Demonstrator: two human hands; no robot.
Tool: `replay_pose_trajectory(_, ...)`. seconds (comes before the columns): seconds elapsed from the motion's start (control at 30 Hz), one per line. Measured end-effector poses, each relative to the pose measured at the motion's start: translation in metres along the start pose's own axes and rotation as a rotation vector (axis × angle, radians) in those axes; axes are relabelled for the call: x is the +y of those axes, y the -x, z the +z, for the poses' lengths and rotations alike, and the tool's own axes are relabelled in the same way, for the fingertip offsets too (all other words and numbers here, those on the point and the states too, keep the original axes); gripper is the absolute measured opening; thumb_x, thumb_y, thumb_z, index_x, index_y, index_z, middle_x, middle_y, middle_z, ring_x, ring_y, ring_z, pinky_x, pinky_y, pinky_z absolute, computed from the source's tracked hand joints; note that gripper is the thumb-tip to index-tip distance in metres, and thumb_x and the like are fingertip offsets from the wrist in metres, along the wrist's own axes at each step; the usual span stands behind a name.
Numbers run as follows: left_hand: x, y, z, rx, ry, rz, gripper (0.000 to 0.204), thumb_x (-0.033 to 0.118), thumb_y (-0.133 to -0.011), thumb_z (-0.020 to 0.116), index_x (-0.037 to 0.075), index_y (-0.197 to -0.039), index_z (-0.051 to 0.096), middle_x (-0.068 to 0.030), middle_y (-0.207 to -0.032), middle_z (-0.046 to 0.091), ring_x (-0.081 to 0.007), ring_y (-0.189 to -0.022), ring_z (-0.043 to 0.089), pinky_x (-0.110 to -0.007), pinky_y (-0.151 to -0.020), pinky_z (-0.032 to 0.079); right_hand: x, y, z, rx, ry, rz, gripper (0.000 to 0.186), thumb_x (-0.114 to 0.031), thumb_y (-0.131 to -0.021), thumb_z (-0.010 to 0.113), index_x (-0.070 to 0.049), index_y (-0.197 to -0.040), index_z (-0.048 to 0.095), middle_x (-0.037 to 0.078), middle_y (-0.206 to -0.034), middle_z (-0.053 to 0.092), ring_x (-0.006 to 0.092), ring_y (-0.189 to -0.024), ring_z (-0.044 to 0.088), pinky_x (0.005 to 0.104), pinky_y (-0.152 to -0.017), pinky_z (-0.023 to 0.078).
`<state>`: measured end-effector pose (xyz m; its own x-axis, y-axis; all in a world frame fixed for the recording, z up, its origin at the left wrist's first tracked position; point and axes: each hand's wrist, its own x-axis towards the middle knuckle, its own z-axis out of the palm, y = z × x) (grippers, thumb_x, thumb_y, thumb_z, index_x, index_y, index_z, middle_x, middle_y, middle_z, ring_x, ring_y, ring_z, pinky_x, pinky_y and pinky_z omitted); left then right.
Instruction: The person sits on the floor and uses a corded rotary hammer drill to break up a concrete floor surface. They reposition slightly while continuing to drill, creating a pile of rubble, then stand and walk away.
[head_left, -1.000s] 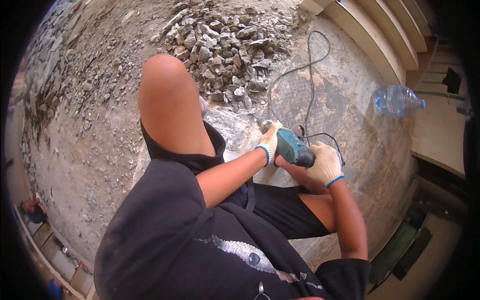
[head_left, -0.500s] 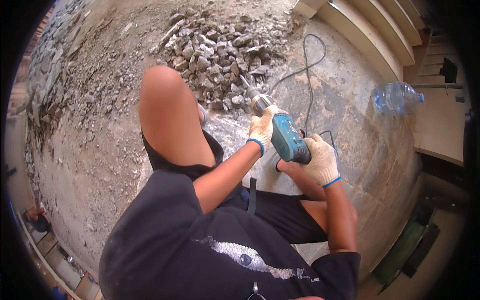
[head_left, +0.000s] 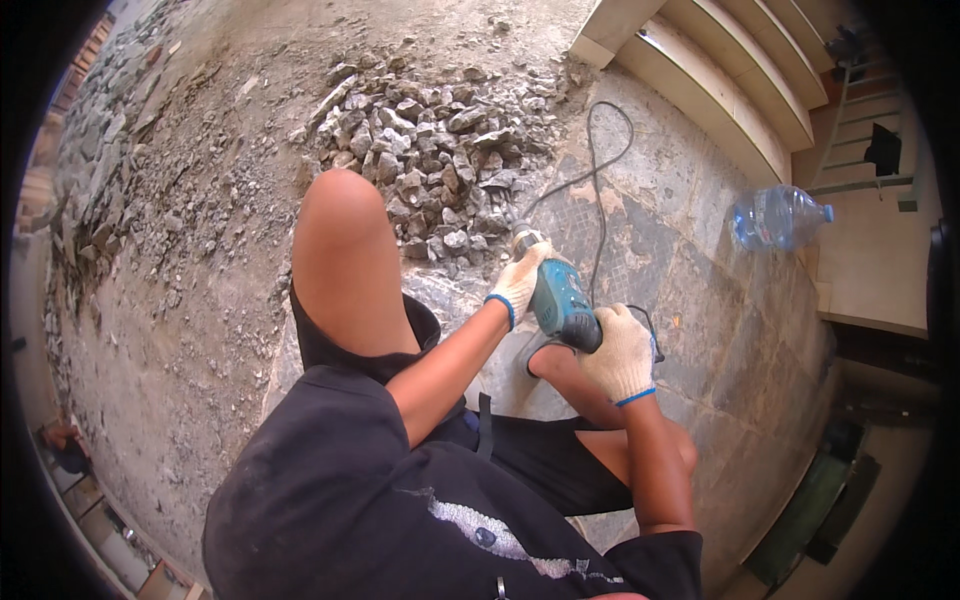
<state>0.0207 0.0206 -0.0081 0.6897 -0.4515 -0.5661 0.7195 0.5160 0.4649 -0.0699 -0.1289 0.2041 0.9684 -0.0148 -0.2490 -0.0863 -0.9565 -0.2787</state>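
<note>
In the head view, my left hand, in a cream knit glove with blue cuff, grips the front of a teal power drill just behind its metal chuck. My right hand, gloved the same way, is closed on the rear handle. The tool is held between my bent legs, its front pointing up-frame toward a pile of broken grey stones; the bit is hard to make out now. A black cord loops across the worn tiled floor beside it.
A large plastic water bottle lies on its side at right, below pale steps. Gravel and rubble spread to the left. A person is at the far left edge. A dark green object lies lower right.
The drill's front swung up toward the stones, showing the bit, then lowered slightly. Both hands kept their grip throughout. The view shifted, so the surroundings now sit lower in the picture.
</note>
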Motion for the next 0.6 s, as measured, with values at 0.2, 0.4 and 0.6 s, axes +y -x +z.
replay_pose_trajectory(0.2, 0.024, -0.056, 0.041, -0.060, 0.139, -0.014, 0.063, 0.060, -0.114, 0.061, 0.001, -0.129, 0.076, -0.0170, -0.115, 0.080, -0.0316, -0.100, 0.080, -0.049, -0.095, 0.068, 0.026, -0.062, -0.030, -0.024, 0.124, -0.025, 0.036, -0.028, -0.081, 0.091, -0.008, -0.110, 0.085, 0.019, -0.116, 0.078, 0.0439, -0.110, 0.079, 0.0529, -0.097, 0.064)
replay_pose_trajectory(0.4, 0.037, -0.084, 0.052, -0.009, 0.204, -0.098, 0.066, 0.061, -0.112, 0.058, 0.001, -0.132, 0.075, -0.0188, -0.119, 0.080, -0.0340, -0.104, 0.081, -0.052, -0.096, 0.068, 0.033, -0.115, -0.055, -0.137, 0.228, -0.076, 0.026, -0.017, -0.076, 0.080, -0.011, -0.101, 0.084, 0.017, -0.111, 0.078, 0.0433, -0.107, 0.078, 0.0524, -0.097, 0.063)
replay_pose_trajectory(0.6, 0.065, -0.090, 0.046, 0.005, 0.294, -0.138, 0.046, 0.053, -0.110, 0.065, 0.010, -0.120, 0.073, -0.0123, -0.108, 0.079, -0.0311, -0.097, 0.080, -0.049, -0.093, 0.066, 0.009, -0.150, -0.067, -0.143, 0.269, -0.100, 0.025, -0.020, -0.074, 0.081, -0.008, -0.095, 0.084, 0.019, -0.105, 0.079, 0.0444, -0.105, 0.078, 0.0527, -0.095, 0.063)
